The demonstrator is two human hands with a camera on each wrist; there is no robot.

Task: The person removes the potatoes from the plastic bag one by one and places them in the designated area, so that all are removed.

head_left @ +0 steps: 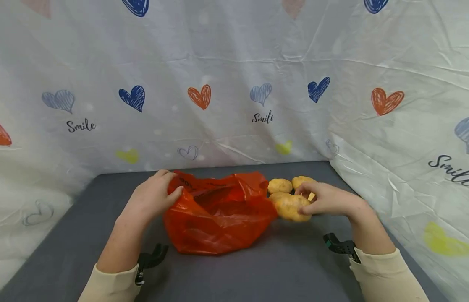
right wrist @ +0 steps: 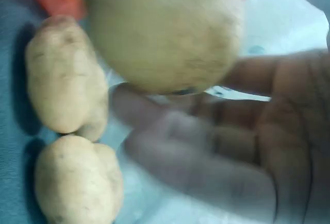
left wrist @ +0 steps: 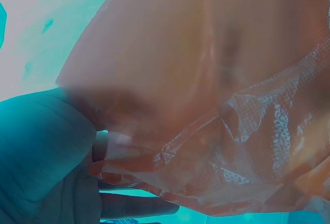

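An orange-red plastic bag (head_left: 219, 230) stands on the table with its mouth open upward. My left hand (head_left: 151, 201) grips the bag's left rim; the left wrist view shows the thumb and the thin plastic (left wrist: 154, 105) close up, with part of the fingers hidden behind it. Beside the bag's right edge, my right hand (head_left: 328, 199) holds a yellow potato (head_left: 292, 208) between thumb and fingers. The right wrist view has this potato (right wrist: 165, 33) raised, slightly blurred. More potatoes (head_left: 279, 185) lie behind it, some partly hidden by the hand.
Dark grey cloth covers the table (head_left: 257, 277). A white curtain (head_left: 226, 71) printed with hearts and "Smile" hangs behind and along the sides. Dark straps with cameras (head_left: 340, 245) sit at both wrists. In the right wrist view, two potatoes (right wrist: 67, 77) lie close together.
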